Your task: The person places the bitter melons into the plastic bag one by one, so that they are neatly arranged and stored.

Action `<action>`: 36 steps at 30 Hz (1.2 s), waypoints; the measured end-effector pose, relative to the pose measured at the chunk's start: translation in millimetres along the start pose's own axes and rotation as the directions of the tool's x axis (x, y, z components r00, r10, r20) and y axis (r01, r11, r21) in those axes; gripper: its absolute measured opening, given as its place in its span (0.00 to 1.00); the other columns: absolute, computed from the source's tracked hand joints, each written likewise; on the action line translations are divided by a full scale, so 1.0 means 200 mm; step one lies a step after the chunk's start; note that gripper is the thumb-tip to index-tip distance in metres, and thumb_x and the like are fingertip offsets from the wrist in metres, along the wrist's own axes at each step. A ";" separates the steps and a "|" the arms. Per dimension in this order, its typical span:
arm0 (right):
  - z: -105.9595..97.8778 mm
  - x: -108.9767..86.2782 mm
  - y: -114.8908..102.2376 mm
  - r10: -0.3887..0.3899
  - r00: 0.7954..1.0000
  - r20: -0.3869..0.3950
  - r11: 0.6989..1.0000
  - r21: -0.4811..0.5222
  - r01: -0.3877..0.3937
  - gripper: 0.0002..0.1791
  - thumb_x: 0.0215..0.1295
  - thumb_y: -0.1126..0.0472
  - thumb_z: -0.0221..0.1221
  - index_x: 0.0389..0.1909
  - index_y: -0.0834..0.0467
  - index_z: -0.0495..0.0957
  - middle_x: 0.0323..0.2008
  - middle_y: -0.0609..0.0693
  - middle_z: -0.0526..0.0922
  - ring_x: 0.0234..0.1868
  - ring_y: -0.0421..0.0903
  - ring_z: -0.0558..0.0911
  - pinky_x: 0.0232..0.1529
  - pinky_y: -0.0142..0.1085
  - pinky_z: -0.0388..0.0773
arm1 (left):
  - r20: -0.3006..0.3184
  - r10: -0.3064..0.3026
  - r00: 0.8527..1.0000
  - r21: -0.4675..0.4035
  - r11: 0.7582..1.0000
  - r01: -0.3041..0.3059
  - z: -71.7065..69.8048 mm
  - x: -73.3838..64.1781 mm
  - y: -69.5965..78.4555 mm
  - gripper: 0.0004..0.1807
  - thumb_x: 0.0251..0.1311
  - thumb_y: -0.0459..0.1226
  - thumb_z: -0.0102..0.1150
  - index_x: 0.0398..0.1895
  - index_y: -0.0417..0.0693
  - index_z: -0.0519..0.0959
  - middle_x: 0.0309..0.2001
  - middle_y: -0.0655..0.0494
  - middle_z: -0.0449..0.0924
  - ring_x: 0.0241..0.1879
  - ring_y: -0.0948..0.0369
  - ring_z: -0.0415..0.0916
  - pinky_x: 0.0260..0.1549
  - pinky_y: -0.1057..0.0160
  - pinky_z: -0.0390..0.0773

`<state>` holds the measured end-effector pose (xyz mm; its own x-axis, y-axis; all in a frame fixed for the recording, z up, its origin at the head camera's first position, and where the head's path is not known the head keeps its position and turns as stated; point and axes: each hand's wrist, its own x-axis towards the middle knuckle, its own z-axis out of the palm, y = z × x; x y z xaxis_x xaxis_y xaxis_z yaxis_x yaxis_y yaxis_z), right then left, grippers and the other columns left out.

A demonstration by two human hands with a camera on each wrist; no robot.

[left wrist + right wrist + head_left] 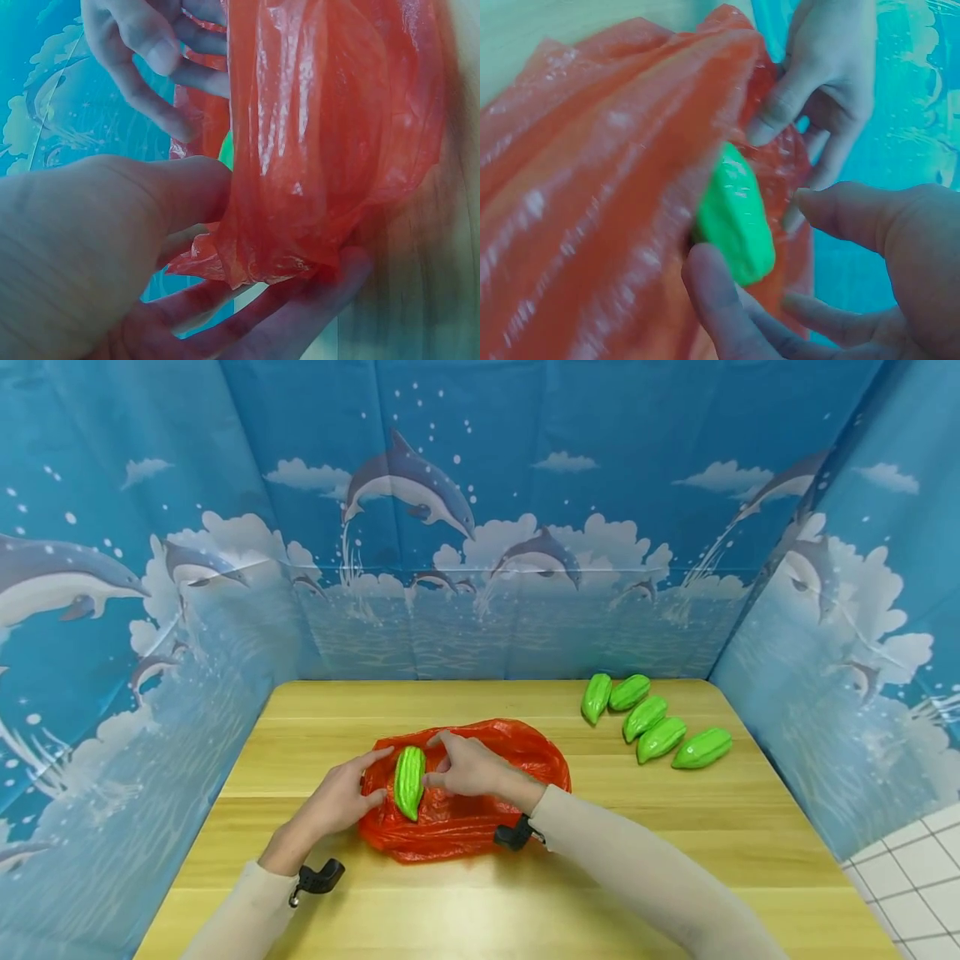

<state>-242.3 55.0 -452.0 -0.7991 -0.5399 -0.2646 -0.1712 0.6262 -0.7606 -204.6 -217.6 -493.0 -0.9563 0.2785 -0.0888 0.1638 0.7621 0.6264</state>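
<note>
Where left grip [347, 792] faces right grip [471, 768], green fruit [409, 781], between them.

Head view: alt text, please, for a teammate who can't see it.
A green ridged vegetable is between a person's left hand and right hand, over a red plastic bag on a wooden table. Five similar vegetables lie toward the table's far right, before a blue dolphin-print backdrop.

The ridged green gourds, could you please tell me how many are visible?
6: one ridged green gourd at the red plastic bag, five far right on the table; the bag may hide more.
</note>
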 end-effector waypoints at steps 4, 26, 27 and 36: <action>-0.06 -0.04 0.01 -0.075 0.995 -0.066 0.995 -0.066 0.071 0.33 0.85 0.52 0.70 0.83 0.58 0.74 0.52 0.54 0.93 0.40 0.47 0.90 0.43 0.41 0.87 | -0.001 -0.003 1.000 0.003 1.000 0.003 0.01 0.01 0.00 0.40 0.78 0.33 0.72 0.91 0.50 0.72 0.81 0.32 0.79 0.62 0.43 0.87 0.69 0.37 0.88; -0.61 -0.15 0.28 -0.177 0.894 -0.411 0.972 -0.217 0.093 0.22 0.87 0.57 0.67 0.75 0.58 0.84 0.63 0.64 0.90 0.51 0.59 0.93 0.52 0.54 0.94 | 0.008 -0.018 1.000 -0.018 1.000 0.018 0.00 0.01 -0.02 0.40 0.78 0.30 0.70 0.91 0.50 0.71 0.80 0.31 0.80 0.41 0.54 0.81 0.47 0.55 0.85; -0.63 -0.15 0.31 -0.172 0.891 -0.421 0.971 -0.223 0.082 0.23 0.87 0.56 0.67 0.75 0.58 0.84 0.64 0.64 0.90 0.52 0.60 0.93 0.53 0.55 0.94 | 0.008 -0.020 1.000 -0.022 1.000 0.020 0.00 0.01 -0.02 0.40 0.78 0.30 0.70 0.91 0.50 0.71 0.80 0.31 0.80 0.42 0.54 0.82 0.48 0.55 0.86; -0.80 -0.15 0.62 -0.113 0.869 -0.483 0.973 -0.232 -0.002 0.25 0.88 0.53 0.66 0.78 0.57 0.82 0.72 0.66 0.82 0.63 0.66 0.86 0.66 0.65 0.86 | 0.000 -0.020 1.000 -0.034 0.999 0.020 0.01 0.01 -0.03 0.40 0.77 0.29 0.69 0.90 0.50 0.72 0.78 0.32 0.81 0.39 0.56 0.80 0.48 0.55 0.85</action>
<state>-331.7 239.0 -443.2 -0.9528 -0.2682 0.1423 -0.2984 0.7408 -0.6018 -206.8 -219.9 -497.6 -0.9592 0.2638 -0.1014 0.1366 0.7469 0.6508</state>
